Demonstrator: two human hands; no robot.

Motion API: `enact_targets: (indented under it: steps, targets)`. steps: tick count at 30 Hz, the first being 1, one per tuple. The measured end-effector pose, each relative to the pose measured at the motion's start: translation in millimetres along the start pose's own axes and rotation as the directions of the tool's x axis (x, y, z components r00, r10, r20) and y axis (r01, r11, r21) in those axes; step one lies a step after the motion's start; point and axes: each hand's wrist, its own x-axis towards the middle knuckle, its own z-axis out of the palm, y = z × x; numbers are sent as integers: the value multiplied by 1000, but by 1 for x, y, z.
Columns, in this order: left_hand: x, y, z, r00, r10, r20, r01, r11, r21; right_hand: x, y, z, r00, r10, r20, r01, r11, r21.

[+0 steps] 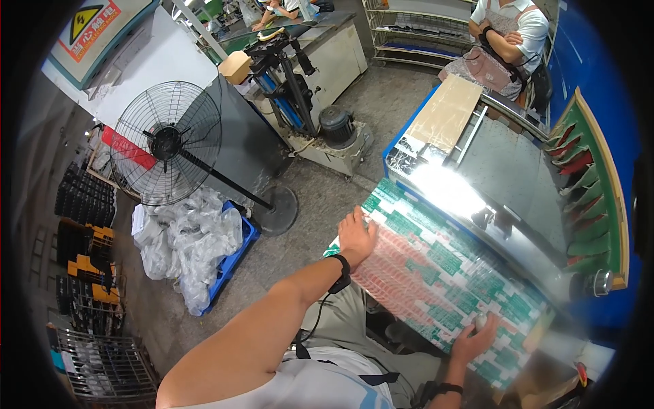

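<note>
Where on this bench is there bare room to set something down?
The shiny grey metal bench top is bare between the tan cardboard sheet and the green rack of red slots. The near edge is crowded: the green-and-red printed sheets fill it, with the left hand and right hand resting on them.

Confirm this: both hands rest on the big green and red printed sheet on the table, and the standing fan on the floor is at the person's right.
Not quite. In the head view the left hand and right hand do rest on the green and red printed sheet, but the standing fan is on the floor at the person's left, not right.
</note>
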Motion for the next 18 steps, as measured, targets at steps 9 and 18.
enact_targets:
  steps: [9, 18]
  targets:
    - [0, 2, 6, 1000, -5, 4, 5, 1000, -20, 4, 2, -1, 999, -28, -43, 29, 999, 31]
    - [8, 0, -3, 994, -10, 112, 25, 991, -135, -1, 4, -4, 997, -20, -75, 21, 1000, 11]
